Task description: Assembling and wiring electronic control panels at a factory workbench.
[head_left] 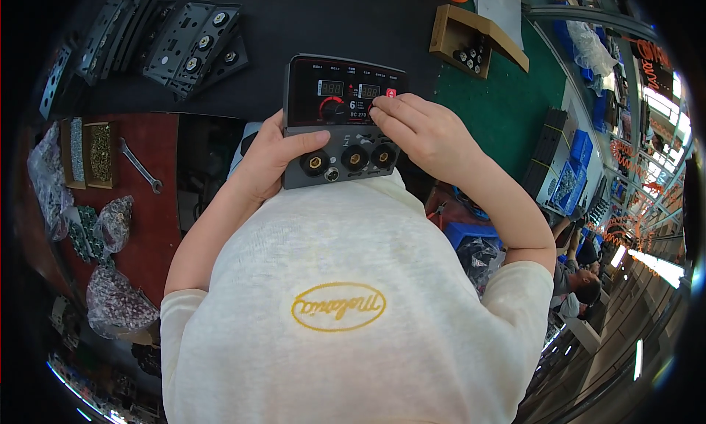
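A black front panel of a machine [346, 141], tilted up against my body, carries two small displays, a knob with a red ring [332, 109] and a row of round brass-centred sockets [354, 158]. My left hand [283, 146] grips its left edge, with the thumb lying across the front. On the upper right of the panel, the fingers of my right hand [419, 130] are bunched together over the spot beside the right display. Whatever lies under those fingertips, perhaps a second knob, is mostly hidden.
Several similar black panels [180, 49] stand at the back left of the dark table. A cardboard box [460, 38] with black socket parts sits at the back right. On the red surface at left lie a wrench [140, 165], a box of screws [101, 153] and bagged parts [118, 299]. Co-workers [581, 280] are far right.
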A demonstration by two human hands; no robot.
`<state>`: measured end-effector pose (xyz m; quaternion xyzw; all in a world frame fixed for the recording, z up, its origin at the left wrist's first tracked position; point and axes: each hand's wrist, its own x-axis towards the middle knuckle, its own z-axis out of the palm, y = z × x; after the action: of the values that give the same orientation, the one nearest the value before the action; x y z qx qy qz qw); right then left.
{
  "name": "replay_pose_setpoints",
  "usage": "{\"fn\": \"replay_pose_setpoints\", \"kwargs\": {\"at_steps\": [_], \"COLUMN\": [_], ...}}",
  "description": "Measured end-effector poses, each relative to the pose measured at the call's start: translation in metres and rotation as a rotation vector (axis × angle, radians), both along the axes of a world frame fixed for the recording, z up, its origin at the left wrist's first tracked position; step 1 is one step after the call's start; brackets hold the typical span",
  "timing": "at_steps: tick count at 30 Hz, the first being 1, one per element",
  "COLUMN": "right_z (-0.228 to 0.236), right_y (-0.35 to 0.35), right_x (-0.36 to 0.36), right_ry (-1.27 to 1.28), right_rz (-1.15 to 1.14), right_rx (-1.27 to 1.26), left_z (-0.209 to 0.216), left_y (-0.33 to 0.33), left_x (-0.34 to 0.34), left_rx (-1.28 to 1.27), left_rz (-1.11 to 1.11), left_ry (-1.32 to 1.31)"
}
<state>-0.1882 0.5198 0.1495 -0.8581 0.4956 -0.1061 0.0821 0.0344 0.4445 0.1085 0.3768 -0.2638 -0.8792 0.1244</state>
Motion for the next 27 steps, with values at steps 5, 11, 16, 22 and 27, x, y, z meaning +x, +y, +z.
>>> {"fn": "replay_pose_setpoints", "kwargs": {"at_steps": [5,11,16,22,27], "right_z": [0.025,0.001,-0.015,-0.033,-0.037], "right_y": [-0.009,-0.037,-0.052,-0.046,-0.041], "right_x": [-0.002,0.005,0.025,0.024,0.024], "right_ry": [-0.283,-0.376,-0.324,-0.347,-0.358], "right_rz": [-0.210,-0.577,-0.725,-0.619,-0.619], "right_rx": [0.236,0.067,0.264,0.099,0.181], "left_z": [0.005,0.011,0.005,-0.001,-0.001], "left_y": [0.002,0.002,0.001,0.004,0.008], "left_x": [-0.002,-0.003,0.000,0.004,0.006], "left_rx": [0.029,0.001,-0.015,-0.076,-0.052], "left_rz": [0.064,0.021,0.002,-0.041,-0.067], "left_ry": [0.077,0.073,0.036,0.020,0.021]}}
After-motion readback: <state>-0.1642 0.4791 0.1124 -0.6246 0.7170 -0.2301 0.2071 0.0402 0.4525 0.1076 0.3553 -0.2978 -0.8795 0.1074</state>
